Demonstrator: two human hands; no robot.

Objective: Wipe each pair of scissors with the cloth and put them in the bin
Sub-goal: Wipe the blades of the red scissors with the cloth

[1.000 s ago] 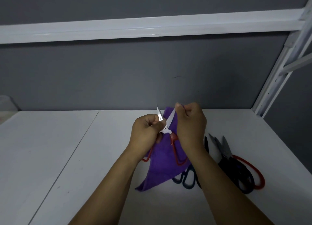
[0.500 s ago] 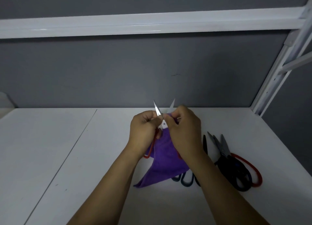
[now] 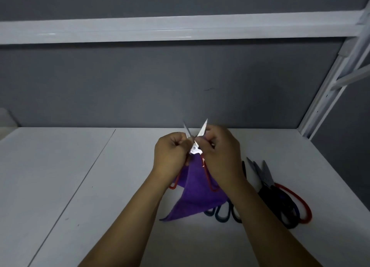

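A pair of red-handled scissors (image 3: 195, 146) is held upright above the white table, its two bright blades spread in a V. My left hand (image 3: 170, 152) grips the scissors near the pivot. My right hand (image 3: 219, 152) pinches the purple cloth (image 3: 197, 198) against the right blade. The cloth hangs down below both hands to the table and hides most of the red handle loops. No bin is in view.
To the right lie more scissors: a dark-handled pair (image 3: 222, 214) partly under the cloth, and a black and red-handled heap (image 3: 280, 198). The white table (image 3: 70, 176) meets a grey back wall. A white shelf post (image 3: 328, 90) rises at the right.
My right hand with the cloth has slid down from the blade tip toward the pivot, baring both blade tips. The blades have spread wider apart.
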